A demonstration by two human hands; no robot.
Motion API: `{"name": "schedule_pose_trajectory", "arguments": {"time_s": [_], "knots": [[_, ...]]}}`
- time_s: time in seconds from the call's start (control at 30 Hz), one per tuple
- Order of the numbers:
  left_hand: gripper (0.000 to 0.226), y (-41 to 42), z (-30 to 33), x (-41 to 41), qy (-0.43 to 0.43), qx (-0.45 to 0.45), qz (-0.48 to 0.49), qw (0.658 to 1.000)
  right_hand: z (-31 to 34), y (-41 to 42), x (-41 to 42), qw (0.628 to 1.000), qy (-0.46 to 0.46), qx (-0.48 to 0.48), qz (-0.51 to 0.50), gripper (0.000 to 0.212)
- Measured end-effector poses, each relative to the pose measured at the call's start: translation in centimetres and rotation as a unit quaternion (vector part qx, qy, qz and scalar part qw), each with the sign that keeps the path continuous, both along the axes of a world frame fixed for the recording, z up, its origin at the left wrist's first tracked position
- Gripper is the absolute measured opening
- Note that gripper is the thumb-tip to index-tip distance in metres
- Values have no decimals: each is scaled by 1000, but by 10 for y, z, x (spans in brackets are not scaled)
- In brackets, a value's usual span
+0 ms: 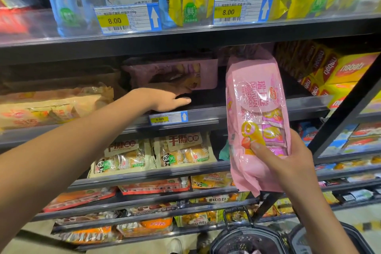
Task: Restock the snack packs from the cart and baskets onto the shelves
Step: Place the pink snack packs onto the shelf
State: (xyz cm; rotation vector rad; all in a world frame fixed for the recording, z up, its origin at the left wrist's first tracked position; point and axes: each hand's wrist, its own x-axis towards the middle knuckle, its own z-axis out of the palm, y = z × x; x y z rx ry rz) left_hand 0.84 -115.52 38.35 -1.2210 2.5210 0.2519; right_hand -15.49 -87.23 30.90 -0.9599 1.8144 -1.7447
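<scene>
Just right of the 6.60 price tag (168, 118), seen from the head camera, the right hand (288, 163) grips the pink Swiss-roll pack (257, 121) near its lower end, thumb across the front, holding it upright before the shelf (206, 112). Above that tag, the left hand (165, 99) reaches into the shelf gap, fingers fairly straight, touching a darker pink pack (175, 74) lying further back; it grips nothing that I can see. The held pack looks light, soft and crinkly, its film probably slippery and the rolls crushable, so hold it broadly around the middle rather than by a sealed end.
</scene>
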Motion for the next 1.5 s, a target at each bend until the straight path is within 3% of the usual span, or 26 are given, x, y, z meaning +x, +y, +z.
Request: {"name": "schedule_pose_trajectory", "arguments": {"time_s": [0.17, 0.43, 0.7, 0.97, 1.2, 1.4, 1.5], "knots": [[62, -33, -15, -4, 32, -69, -84, 994, 1, 3, -7, 1000, 10, 6, -8, 51], [66, -70, -41, -14, 53, -84, -55, 994, 1, 4, -16, 999, 15, 23, -23, 61], [61, -82, -41, -11, 41, -185, -114, 975, 4, 5, -18, 999, 17, 38, -19, 58], [54, -84, -35, -4, 76, -157, -86, 981, 5, 1, -18, 998, 20, 52, -13, 65], [60, -19, -3, 4, 108, -82, -47, 990, 7, 2, -21, 995, 43, 83, -18, 69], [72, 47, -27, 26, 139, -169, -56, 974, 26, -2, -34, 988, 99, 122, 7, 55], [82, 53, -50, 28, 135, -232, -55, 962, 43, -6, -51, 974, 167, 150, 35, 60]]}}
